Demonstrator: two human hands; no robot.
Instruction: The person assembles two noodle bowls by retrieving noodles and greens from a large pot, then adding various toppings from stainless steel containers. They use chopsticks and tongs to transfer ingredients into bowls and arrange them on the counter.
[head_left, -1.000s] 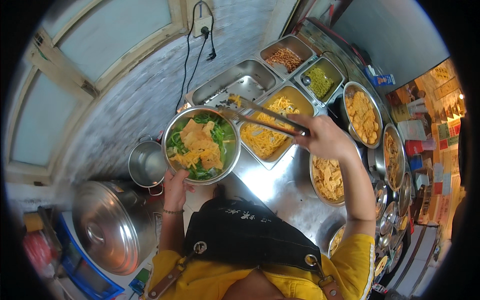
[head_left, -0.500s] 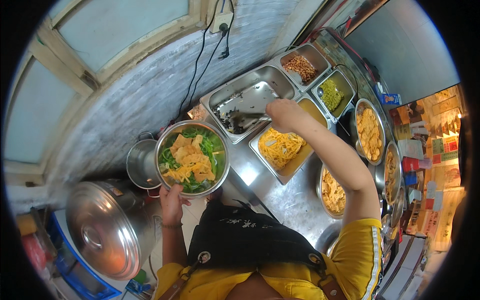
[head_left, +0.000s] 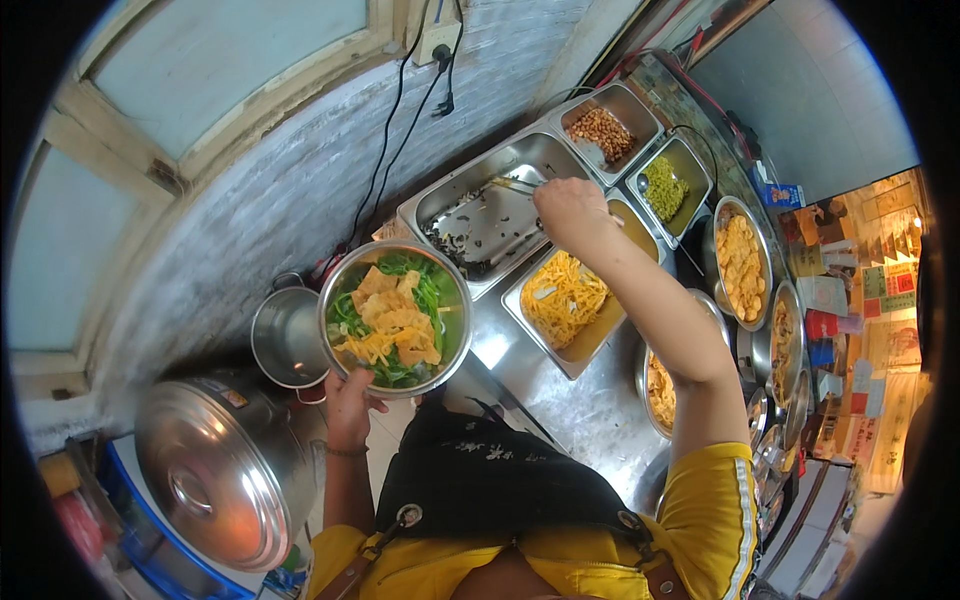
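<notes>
My left hand (head_left: 349, 404) grips the near rim of a round steel bowl (head_left: 396, 317) filled with green leaves, yellow strips and pale flat pieces. My right hand (head_left: 570, 211) reaches far forward and is shut on a pair of metal tongs (head_left: 512, 185), whose tips sit over a large rectangular steel tray (head_left: 488, 213). That tray holds only a few dark scraps. Next to it, nearer to me, is a tray of yellow shredded food (head_left: 563, 300).
More steel trays and round pans (head_left: 741, 260) of toppings line the counter to the right. A small steel pot (head_left: 286, 336) and a large pot with a domed lid (head_left: 215, 470) stand at the left. A brick wall with a socket and cables (head_left: 438, 60) is behind.
My right hand has moved with the tongs from the yellow shredded tray, past the bowl's edge, forward to the nearly bare big tray. The bowl stays held in my left hand.
</notes>
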